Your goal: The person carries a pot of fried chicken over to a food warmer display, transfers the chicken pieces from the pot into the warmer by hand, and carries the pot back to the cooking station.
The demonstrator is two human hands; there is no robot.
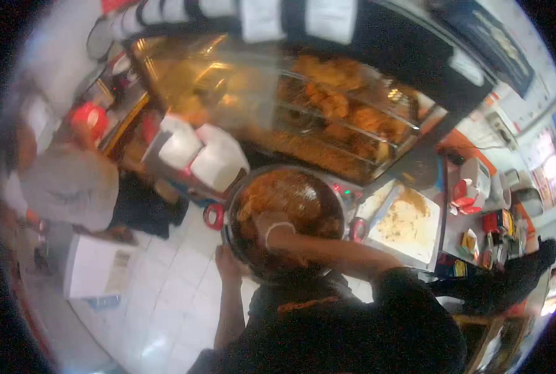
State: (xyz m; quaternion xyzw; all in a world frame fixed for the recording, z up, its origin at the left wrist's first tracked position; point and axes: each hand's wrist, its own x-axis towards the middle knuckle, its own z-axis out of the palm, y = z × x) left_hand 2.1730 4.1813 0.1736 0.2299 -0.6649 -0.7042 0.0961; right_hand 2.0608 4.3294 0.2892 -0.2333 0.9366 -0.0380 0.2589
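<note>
A large dark round bowl [337, 209] full of browned food [284, 193] is in front of my body, below a lit display case. My right hand [268, 227], in a pale, see-through glove, reaches into it from the right. Its fingers are blurred and partly sunk in the food, so their hold cannot be made out. At the bowl's lower left side, my left hand [229, 262] grips the outer edge. A red ring-shaped handle [213, 216] sticks out at the left, and another red handle [357, 229] at the right.
Behind the bowl stands the display case [271, 93] with fried pieces. White paper-lined boxes [218, 159] lie left of the bowl, a crumb-covered tray [405, 224] right. Another person [72, 187] in a grey top is at the left, near a white box [100, 268]. Packages [471, 193] line the right counter.
</note>
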